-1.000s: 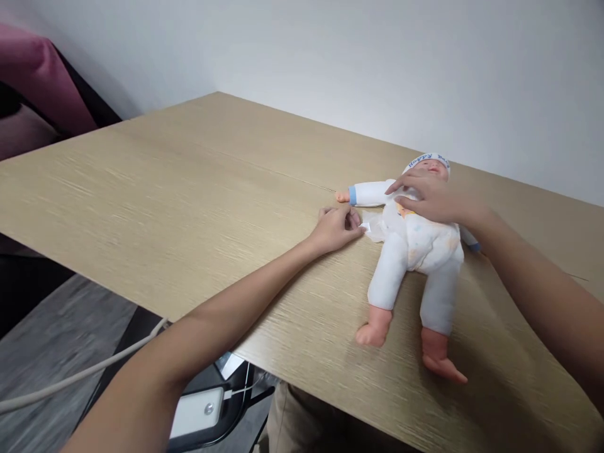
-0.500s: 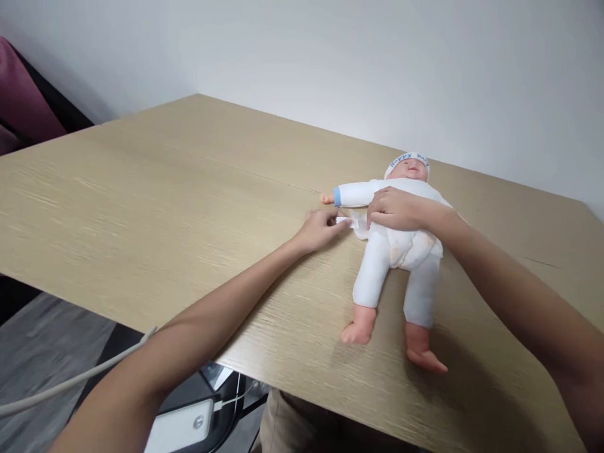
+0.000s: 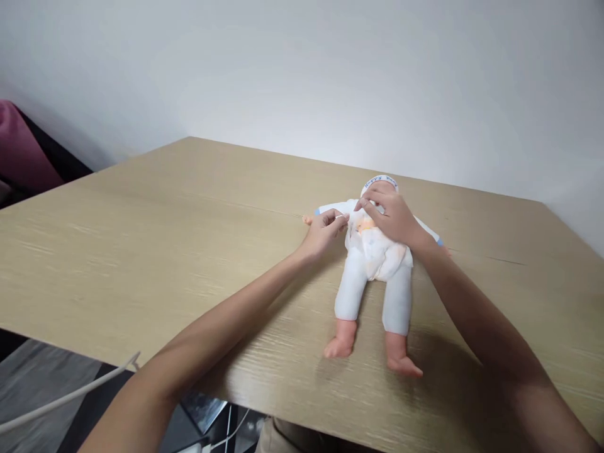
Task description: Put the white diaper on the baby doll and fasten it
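Observation:
A baby doll [image 3: 397,296] in white clothes and a white cap lies on its back, feet toward me. Around its hips is a white diaper [image 3: 377,251] with an orange patch at the front. My left hand [image 3: 325,229] pinches the diaper's side tab between thumb and fingers, beside the doll's waist. Over the doll's chest my right hand [image 3: 391,214] hovers with its fingers bent and spread, holding nothing that I can see. It hides part of the chest and face.
The wooden table [image 3: 165,264] has a seam across it and meets a pale wall [image 3: 302,82] at the back. A white cable [image 3: 70,396] hangs by the front edge at the left. A pink cloth item [image 3: 23,151] is at far left.
My right hand has lifted off the diaper's side and moved up over the doll's chest. The left hand has raised the diaper tab from beside the hip. My view has shifted.

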A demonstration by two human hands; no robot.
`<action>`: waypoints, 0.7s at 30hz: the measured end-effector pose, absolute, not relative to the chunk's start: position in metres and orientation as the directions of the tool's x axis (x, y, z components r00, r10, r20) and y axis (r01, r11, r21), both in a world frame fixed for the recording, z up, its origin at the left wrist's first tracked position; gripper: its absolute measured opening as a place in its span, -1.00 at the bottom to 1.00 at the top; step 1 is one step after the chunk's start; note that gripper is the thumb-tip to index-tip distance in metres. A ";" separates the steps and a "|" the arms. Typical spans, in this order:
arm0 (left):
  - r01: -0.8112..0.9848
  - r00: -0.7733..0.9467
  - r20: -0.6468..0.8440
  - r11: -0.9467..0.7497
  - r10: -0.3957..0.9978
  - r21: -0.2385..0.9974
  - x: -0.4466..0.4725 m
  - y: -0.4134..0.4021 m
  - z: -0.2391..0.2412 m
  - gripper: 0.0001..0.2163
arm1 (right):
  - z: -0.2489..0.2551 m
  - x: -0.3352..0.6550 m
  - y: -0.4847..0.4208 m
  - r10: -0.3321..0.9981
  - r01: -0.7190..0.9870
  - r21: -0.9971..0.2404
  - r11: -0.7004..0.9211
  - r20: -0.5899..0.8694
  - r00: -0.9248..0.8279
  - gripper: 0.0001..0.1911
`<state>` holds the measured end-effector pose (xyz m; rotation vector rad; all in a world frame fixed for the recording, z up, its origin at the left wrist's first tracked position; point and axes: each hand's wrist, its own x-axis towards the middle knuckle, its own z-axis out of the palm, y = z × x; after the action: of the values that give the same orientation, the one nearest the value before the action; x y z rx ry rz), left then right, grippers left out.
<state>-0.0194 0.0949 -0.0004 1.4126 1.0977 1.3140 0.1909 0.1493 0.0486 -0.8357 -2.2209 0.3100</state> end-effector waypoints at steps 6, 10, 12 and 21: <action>0.066 0.041 0.227 -0.230 0.973 0.971 0.004 0.101 0.006 -0.63 | 0.037 0.204 0.150 0.792 0.486 -0.633 0.602 0.401 -0.460 -0.58; 0.119 -0.045 0.238 -0.231 0.970 0.966 0.006 0.103 0.007 -0.60 | 0.028 0.209 0.158 0.780 0.421 -0.691 0.587 0.346 -0.521 -0.62; 0.145 -0.090 0.231 -0.217 0.969 0.965 -0.004 0.103 0.003 -0.59 | 0.028 0.213 0.158 0.747 0.412 -0.653 0.635 0.384 -0.543 -0.68; 0.165 -0.104 0.138 -0.120 0.985 0.979 -0.063 0.093 -0.048 -0.65 | 0.041 0.216 0.144 0.688 0.544 -0.434 0.718 0.323 -0.650 -0.70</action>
<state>-0.0631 0.0931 -0.0477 1.3686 1.3495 1.3137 0.2156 0.1442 0.0407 -0.9421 -2.4535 0.4139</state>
